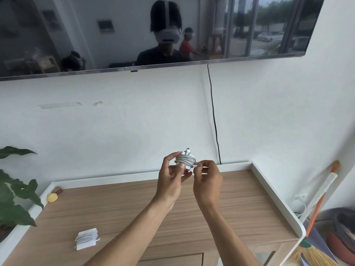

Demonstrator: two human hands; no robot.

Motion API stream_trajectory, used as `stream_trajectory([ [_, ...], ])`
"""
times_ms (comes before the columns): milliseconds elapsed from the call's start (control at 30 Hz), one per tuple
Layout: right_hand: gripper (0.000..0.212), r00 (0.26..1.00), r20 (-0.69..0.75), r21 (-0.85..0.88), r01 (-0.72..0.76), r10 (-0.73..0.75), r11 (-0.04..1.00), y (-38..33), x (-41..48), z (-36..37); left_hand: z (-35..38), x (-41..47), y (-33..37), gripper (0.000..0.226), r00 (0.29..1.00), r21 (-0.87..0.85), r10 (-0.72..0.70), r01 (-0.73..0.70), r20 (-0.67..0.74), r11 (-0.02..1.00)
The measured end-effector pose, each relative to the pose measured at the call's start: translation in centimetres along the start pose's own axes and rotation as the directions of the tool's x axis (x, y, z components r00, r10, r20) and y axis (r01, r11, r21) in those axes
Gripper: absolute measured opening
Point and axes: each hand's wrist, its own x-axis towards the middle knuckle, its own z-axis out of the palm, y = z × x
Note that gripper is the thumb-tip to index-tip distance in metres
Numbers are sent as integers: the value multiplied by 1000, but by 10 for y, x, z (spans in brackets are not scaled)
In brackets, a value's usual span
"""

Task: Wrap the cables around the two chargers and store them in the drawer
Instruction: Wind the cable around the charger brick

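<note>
While my left hand (172, 177) grips the wound charger (185, 160) above the cabinet (240, 198) and my right hand (207, 179) pinches its cable end (196, 163), a slipped pinch could unspring the coils; the other charger (86, 239) lies wrapped on it.

Wrapped white charger (184, 160) aloft; second charger (86, 239) on cabinet top (134, 208).

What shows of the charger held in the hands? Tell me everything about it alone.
The charger is a small white block, plastic by its look, with a metal prong at its top. Its white cable is wound round its middle in several tight turns. It is held in the air above the wooden cabinet top. The left hand grips its body, thumb on the front; the right hand pinches the cable's end at its right side.
</note>
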Motion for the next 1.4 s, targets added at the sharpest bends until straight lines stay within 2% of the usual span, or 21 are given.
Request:
stream_trajectory([
  [133, 10, 998, -63, -3, 14, -14, 1000, 6, 0, 3, 6, -2, -1, 26, 999, -64, -31, 31, 11, 997],
  [233, 22, 994, -105, 48, -10, 15, 999, 10, 0, 5, 11, -2, -2, 27, 998, -95, -56, 58, 20, 994],
  [433, 7, 999, -40, 96, -2, 6, 995, 3, -2, 4, 7, 2, 0, 26, 998, -66, -57, 58, 19, 996],
  [500, 2, 998, -11, 131, -59, 61, 990, 2, 0, 5, 7, 4, 1, 27, 999, -30, -47, 48, 26, 998],
  [633, 22, 967, 116, 286, -250, 226, 925, 6, 7, 3, 5, 7, 0, 27, 999, -33, -47, 47, 9, 998],
  [733, 15, 953, 163, 268, -292, 255, 918, 9, 10, 3, 5, 6, 0, 28, 999, -25, -38, 37, -6, 999],
  [867, 25, 969, 160, 182, -215, 187, 959, 8, 5, 4, 8, 4, -1, 27, 998, -64, -42, 39, -37, 997],
  [967, 23, 980, 133, 144, -168, 149, 975, 11, 5, 0, 10, 5, 0, 26, 992, -173, -112, 102, -52, 980],
  [1100, 26, 981, 173, 130, -113, 89, 985, 19, 1, -6, 10, 8, 1, 24, 978, -305, -207, 187, -34, 934],
  [1267, 23, 990, 139, 141, -58, 38, 988, 23, 0, -8, 12, 8, 0, 24, 969, -345, -245, 223, -22, 912],
  [1400, 24, 988, 151, 197, -69, 39, 978, 22, 0, -11, 10, 7, 0, 27, 972, -317, -236, 227, 8, 921],
])
